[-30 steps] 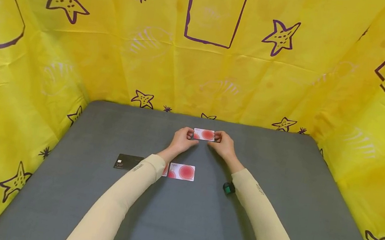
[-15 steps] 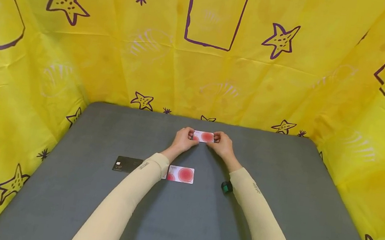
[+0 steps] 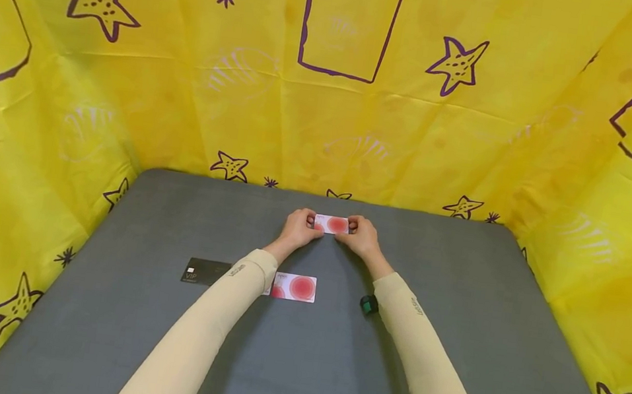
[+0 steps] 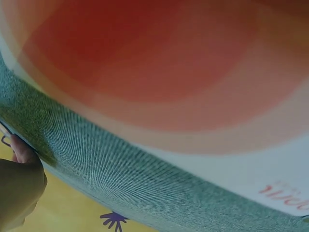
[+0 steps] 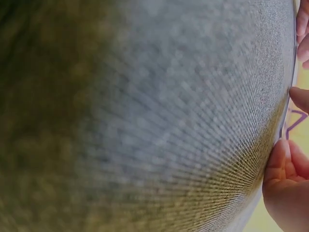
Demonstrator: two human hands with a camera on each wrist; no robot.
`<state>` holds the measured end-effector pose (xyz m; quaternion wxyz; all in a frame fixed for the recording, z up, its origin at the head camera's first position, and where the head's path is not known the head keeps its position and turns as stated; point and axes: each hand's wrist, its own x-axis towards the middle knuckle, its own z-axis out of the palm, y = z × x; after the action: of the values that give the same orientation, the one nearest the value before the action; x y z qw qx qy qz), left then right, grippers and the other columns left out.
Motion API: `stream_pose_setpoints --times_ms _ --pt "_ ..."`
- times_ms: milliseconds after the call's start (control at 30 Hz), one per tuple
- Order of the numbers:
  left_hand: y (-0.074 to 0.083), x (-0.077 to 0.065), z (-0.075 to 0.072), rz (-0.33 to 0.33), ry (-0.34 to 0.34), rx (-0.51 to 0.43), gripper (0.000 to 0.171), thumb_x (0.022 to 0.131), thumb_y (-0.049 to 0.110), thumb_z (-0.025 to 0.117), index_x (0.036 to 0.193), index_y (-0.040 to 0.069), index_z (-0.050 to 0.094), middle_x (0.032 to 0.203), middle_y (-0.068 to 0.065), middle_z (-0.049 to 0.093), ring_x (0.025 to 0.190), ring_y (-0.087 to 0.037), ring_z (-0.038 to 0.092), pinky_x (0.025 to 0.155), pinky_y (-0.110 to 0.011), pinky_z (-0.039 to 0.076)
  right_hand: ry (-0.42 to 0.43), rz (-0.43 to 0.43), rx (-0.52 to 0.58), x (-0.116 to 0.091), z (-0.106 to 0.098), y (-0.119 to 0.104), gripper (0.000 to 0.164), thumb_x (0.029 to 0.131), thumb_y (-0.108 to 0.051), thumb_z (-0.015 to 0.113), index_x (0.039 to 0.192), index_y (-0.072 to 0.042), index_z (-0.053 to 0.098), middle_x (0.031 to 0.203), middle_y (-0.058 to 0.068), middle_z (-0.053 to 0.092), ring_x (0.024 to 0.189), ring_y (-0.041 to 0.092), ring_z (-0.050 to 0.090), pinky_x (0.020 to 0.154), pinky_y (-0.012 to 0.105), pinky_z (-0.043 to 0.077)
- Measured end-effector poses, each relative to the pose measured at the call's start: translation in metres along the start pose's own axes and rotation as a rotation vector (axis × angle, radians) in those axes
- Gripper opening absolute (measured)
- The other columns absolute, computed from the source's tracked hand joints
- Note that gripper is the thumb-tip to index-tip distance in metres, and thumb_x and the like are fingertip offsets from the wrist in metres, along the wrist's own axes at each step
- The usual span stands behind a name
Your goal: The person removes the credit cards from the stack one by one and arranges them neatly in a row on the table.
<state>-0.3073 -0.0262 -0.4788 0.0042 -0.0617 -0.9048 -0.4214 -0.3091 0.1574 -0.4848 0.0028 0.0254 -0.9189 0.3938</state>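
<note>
Near the far side of the table, my two hands hold a white card with red circles (image 3: 331, 225) by its short ends, printed face up. My left hand (image 3: 298, 228) pinches the left end between thumb and fingers. At the right end, my right hand (image 3: 363, 236) does the same. A similar white-and-red card (image 3: 295, 287) lies nearer to me; a red-circled card also fills much of the left wrist view. Left of it lies a black VIP card (image 3: 206, 272). My left sleeve partly covers another card between them.
A small black-and-green object (image 3: 369, 305) lies beside my right sleeve (image 3: 401, 301). The grey table (image 3: 464, 349) is walled at the back and sides by yellow cloth (image 3: 325, 125) printed with purple starfish.
The head view has shifted slightly. Both hands keep their hold on the card at the same place by the far side of the table.
</note>
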Motion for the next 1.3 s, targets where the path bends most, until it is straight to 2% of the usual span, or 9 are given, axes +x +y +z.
stream_pose_setpoints --times_ms 300,567,967,1300 --pt "-0.001 0.008 -0.001 -0.019 -0.059 0.068 0.05 0.081 0.015 0.076 0.123 -0.005 0.058 0.103 -0.015 0.058 0.097 -0.028 0.053 0.092 -0.037 0.044 -0.05 0.026 -0.045 0.003 -0.004 -0.002 0.058 0.079 -0.021 0.079 0.127 0.004 0.055 0.111 0.018 0.057 0.102 0.032 0.052 0.094 0.041 0.043" --pt "-0.002 0.014 -0.004 -0.032 -0.105 0.076 0.049 0.08 0.016 0.078 0.12 -0.005 0.059 0.098 -0.012 0.056 0.095 -0.026 0.051 0.09 -0.037 0.043 -0.082 0.011 -0.065 0.005 -0.007 -0.001 0.062 0.08 -0.023 0.078 0.13 0.005 0.054 0.111 0.019 0.057 0.102 0.032 0.051 0.094 0.042 0.043" --pt "0.0 0.011 -0.008 -0.066 -0.117 0.024 0.052 0.081 0.014 0.079 0.126 -0.003 0.058 0.101 -0.013 0.057 0.096 -0.027 0.05 0.09 -0.037 0.043 -0.089 0.01 -0.06 0.005 -0.004 0.0 0.058 0.082 -0.024 0.077 0.128 0.004 0.055 0.108 0.017 0.055 0.099 0.03 0.05 0.091 0.041 0.043" --pt "-0.002 0.012 -0.006 -0.045 -0.102 0.003 0.049 0.081 0.014 0.079 0.122 -0.003 0.06 0.097 -0.012 0.056 0.093 -0.026 0.051 0.087 -0.036 0.044 -0.079 -0.003 -0.044 0.004 -0.005 0.0 0.056 0.083 -0.022 0.077 0.127 0.004 0.055 0.107 0.018 0.055 0.099 0.031 0.05 0.091 0.042 0.043"
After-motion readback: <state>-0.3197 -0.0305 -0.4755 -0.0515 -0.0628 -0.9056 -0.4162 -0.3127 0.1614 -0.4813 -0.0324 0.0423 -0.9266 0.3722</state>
